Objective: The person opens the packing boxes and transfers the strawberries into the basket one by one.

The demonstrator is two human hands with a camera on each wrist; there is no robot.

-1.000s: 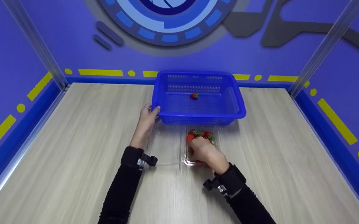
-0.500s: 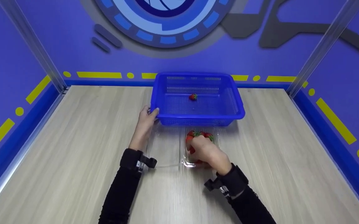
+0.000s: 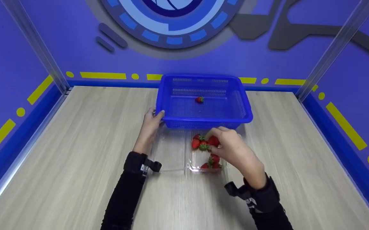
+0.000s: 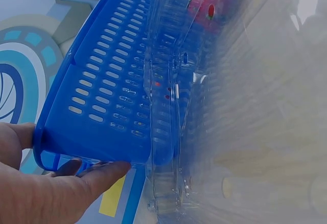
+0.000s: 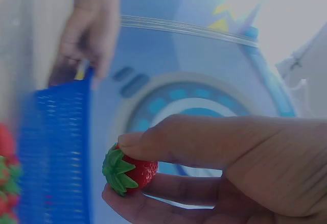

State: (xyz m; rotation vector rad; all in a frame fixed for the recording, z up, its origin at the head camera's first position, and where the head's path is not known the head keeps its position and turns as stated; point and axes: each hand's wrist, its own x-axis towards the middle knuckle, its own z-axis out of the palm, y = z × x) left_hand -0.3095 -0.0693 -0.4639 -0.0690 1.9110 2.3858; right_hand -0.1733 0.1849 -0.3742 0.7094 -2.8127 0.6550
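Observation:
My left hand (image 3: 150,124) grips the near left corner of a blue slotted plastic basket (image 3: 208,120), thumb over the rim and fingers beneath it in the left wrist view. One strawberry (image 3: 199,99) lies on the basket's floor. Between thumb and fingers, my right hand (image 3: 235,147) pinches a red strawberry with a green leafy cap (image 5: 135,172). In the head view this hand is above a clear plastic box (image 3: 198,157), partly covering it. Several more strawberries (image 3: 215,158) sit inside, toward both ends of the box.
The box's clear lid (image 3: 171,153) lies folded open on its left, close to my left forearm. Pale wood-grain tabletop (image 3: 85,150) extends on both sides. Blue printed panels (image 3: 85,57) wall in the back and sides, the basket standing near the back one.
My right hand has lifted out of the box and shifted right, bringing a strawberry with it and uncovering those at the near end. The left hand stays on the basket's corner.

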